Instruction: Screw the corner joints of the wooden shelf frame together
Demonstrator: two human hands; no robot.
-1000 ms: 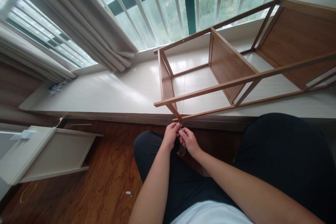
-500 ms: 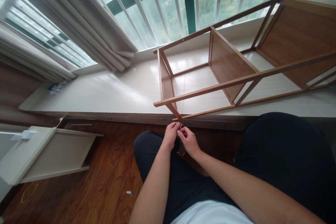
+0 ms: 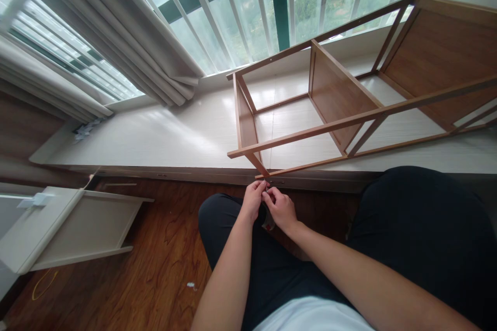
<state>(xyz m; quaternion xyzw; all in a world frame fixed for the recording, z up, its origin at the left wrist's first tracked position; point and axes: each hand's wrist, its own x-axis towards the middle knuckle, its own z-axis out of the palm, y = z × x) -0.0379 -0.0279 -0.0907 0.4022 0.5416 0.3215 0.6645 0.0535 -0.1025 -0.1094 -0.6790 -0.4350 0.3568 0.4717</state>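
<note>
My left hand (image 3: pixel 253 199) and my right hand (image 3: pixel 280 207) meet between my knees, just below the front edge of the window ledge. Fingers of both are pinched together around a small, thin, shiny piece (image 3: pixel 266 190), too small to name and mostly covered by the fingertips. Directly beyond them, a brown wooden shelf frame (image 3: pixel 306 134) lies on its side on the ledge. Its near left corner juts slightly over the ledge edge, close to my fingertips.
The pale ledge (image 3: pixel 166 134) runs under a barred window. Grey curtains (image 3: pixel 155 46) hang at the left. A white cabinet (image 3: pixel 97 222) stands on the wooden floor (image 3: pixel 163 269), with a yellow cord (image 3: pixel 44 284) beside it. A small white scrap (image 3: pixel 191 285) lies on the floor.
</note>
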